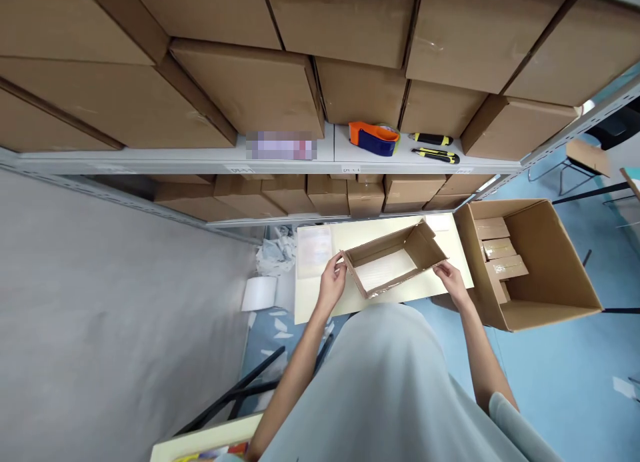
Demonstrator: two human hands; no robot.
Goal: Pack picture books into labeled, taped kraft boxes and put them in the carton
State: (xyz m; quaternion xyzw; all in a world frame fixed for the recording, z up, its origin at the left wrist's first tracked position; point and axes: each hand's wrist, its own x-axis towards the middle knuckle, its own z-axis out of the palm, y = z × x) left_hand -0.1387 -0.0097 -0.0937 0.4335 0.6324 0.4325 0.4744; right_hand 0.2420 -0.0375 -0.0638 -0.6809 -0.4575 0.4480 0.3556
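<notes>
A small brown cardboard box (pixel 383 289), open on top, is held between my hands above a cream-coloured table (pixel 320 302). Its inside shows a pale bottom. My left hand (pixel 332 281) grips the box's left corner, thumb and fingers closed on the edge. At the right end, my right hand (pixel 451 282) pinches the lower corner of the same box. A printed sheet (pixel 314 249) lies on the table to the left of the box.
A large open carton (pixel 555 249) holding several small boxes stands to the right. Above the table, a shelf (pixel 320 162) carries boxes, a tape dispenser (pixel 373 139) and two utility knives (pixel 435 155). A white roll (pixel 259 294) and crumpled paper (pixel 277 252) are at left, near the wall.
</notes>
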